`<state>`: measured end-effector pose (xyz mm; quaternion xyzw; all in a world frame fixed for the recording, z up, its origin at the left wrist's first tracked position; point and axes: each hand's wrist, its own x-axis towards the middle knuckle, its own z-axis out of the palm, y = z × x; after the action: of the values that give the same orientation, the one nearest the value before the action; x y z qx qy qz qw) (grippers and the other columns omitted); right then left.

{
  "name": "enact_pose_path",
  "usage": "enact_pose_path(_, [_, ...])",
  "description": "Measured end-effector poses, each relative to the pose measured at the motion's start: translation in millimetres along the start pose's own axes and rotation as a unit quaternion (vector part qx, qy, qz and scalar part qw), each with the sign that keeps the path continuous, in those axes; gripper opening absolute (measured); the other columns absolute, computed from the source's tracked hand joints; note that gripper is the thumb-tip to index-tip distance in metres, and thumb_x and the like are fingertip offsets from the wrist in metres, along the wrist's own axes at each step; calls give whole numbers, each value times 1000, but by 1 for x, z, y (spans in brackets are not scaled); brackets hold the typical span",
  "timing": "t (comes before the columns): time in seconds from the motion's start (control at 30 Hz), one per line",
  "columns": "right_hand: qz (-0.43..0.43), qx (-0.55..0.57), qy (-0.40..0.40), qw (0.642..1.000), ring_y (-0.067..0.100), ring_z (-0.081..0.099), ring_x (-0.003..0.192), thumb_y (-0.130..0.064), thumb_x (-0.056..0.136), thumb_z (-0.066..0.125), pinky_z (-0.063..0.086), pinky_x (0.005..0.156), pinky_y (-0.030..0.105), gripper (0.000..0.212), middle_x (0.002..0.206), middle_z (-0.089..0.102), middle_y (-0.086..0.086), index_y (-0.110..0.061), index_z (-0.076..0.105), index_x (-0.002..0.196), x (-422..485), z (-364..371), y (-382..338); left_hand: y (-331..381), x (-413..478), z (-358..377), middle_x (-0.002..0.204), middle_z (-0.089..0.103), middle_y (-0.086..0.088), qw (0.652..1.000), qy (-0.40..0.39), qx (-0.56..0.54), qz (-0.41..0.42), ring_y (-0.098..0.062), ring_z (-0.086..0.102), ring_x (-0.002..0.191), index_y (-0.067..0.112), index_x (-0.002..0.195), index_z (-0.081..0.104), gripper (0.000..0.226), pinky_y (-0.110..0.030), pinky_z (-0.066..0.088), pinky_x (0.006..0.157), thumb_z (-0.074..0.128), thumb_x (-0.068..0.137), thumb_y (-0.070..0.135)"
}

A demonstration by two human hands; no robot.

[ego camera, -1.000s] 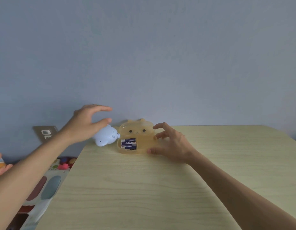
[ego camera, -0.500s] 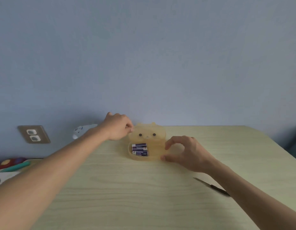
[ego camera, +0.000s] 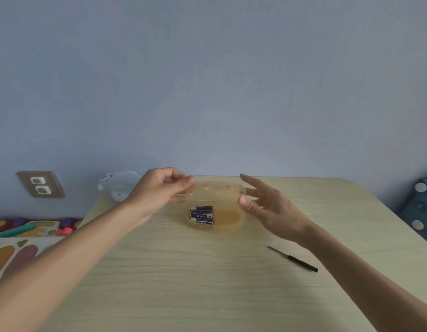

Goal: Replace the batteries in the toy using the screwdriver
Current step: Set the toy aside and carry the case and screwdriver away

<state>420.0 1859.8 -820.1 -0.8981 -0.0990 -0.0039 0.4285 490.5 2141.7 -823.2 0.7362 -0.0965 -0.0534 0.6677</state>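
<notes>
A translucent lid (ego camera: 217,192) was pinched at its left end by the left hand (ego camera: 159,192), raised above the amber box (ego camera: 228,218) where the batteries (ego camera: 201,214) lay. The right hand (ego camera: 262,202) was spread at the lid's right edge. The screwdriver (ego camera: 294,259) lay on the bench (ego camera: 207,283); the toy (ego camera: 119,185) sat at the far-left corner.

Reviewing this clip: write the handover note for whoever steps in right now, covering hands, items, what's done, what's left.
Left hand: pinching the left end of the translucent lid, lifted above the box.
Right hand: open, thumb against the lid's right end.
Batteries: lying in the open box.
Screwdriver: on the table, near the right forearm, untouched.
Toy: at the table's far left edge, behind the left hand.
Done: box opened.
Left: set lid down, unscrew toy, swap batteries, close.
</notes>
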Motion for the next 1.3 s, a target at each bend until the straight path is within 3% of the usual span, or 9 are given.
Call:
enact_pose_path(0.13, [-15,2,18,1000,1,72,114,-66,84,62,57,106,36,59,133,73,-13,-33,70,132,2,-1,-5,-5,-10,-3,111,83,-6,990,-56,115,61,-23,79,100,16,106,83,42,-28,61,95,89,68,34])
enact_pose_path(0.27, [-11,-31,2,999,10,74,108,-71,71,75,58,101,40,52,136,69,-19,-46,76,117,2,0,2,-10,-11,-4,130,73,23,961,-116,236,89,-18,71,119,41,114,81,56,-42,56,105,88,63,64])
enact_pose_path(0.33, [-17,-41,-3,999,12,72,111,-79,64,73,58,100,43,56,139,67,-20,-53,75,113,3,0,6,-13,-11,-2,139,69,23,956,-139,242,88,1,63,130,42,118,79,59,-31,51,111,88,63,61])
enact_pose_path(0.47, [-20,-39,-2,999,12,70,111,-68,69,80,58,100,42,46,140,66,-22,-54,75,112,2,2,9,-16,-11,-1,132,73,26,965,-147,203,80,5,65,127,33,120,81,57,-20,50,110,91,65,45])
enact_pose_path(0.6, [-18,-50,-8,999,14,69,108,-53,75,85,57,99,43,35,139,65,-24,-52,77,109,1,3,9,-20,-9,-2,130,73,28,962,-145,214,90,4,66,126,31,118,81,55,-24,50,111,92,66,42])
enact_pose_path(0.77, [-26,-56,-11,998,14,68,113,-69,69,77,56,101,43,41,138,62,-30,-61,72,109,1,3,10,-14,-10,2,127,76,18,958,-160,223,84,-2,70,118,27,120,76,50,-29,56,106,92,73,32])
enact_pose_path(0.93, [-32,-66,-3,997,3,65,121,-52,77,84,56,103,35,64,139,67,-19,-42,64,137,-14,-9,3,-3,-17,10,138,64,22,943,-152,292,45,7,56,131,38,148,55,91,-26,46,114,96,67,45])
enact_pose_path(1.13, [72,-230,-40,970,-7,64,96,-82,60,72,56,81,21,70,112,70,-24,-40,74,116,-76,-51,19,-7,-23,31,148,51,24,928,-145,343,28,1,48,138,38,153,47,106,-27,40,116,96,62,58])
enact_pose_path(1.3, [80,-198,15,977,-6,63,94,-49,75,88,48,70,12,15,98,71,-24,-42,81,86,-104,-48,31,-14,-22,35,127,66,21,940,-110,322,37,5,63,115,39,134,59,76,-18,50,95,97,67,45])
